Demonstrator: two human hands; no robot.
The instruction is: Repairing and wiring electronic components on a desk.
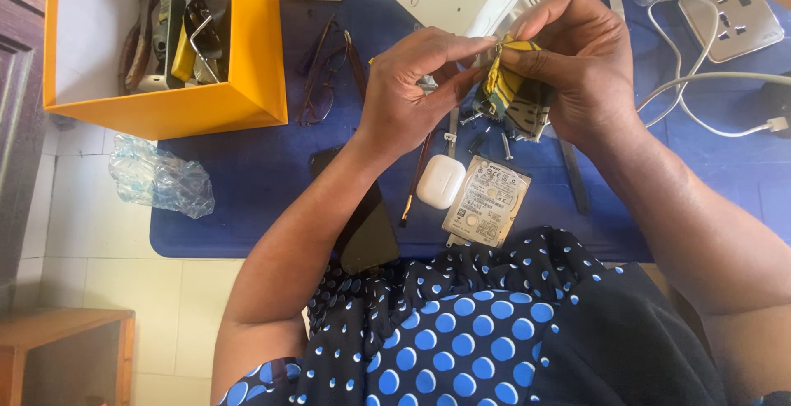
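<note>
Both-handed, left hand, right hand pinch crumpled yellow-green cloth.

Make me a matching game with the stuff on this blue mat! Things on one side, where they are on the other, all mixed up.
Things:
1. Yellow and green cloth
2. White earbud case
3. Eyeglasses
4. Crumpled clear plastic bag

Places:
A. Beside the orange box, on the blue mat
B. Off the mat's left edge, on the white tiles
C. Pinched between the left hand and right hand
D. Right next to the silver hard drive

Pairs: 1-C, 2-D, 3-A, 4-B
</note>
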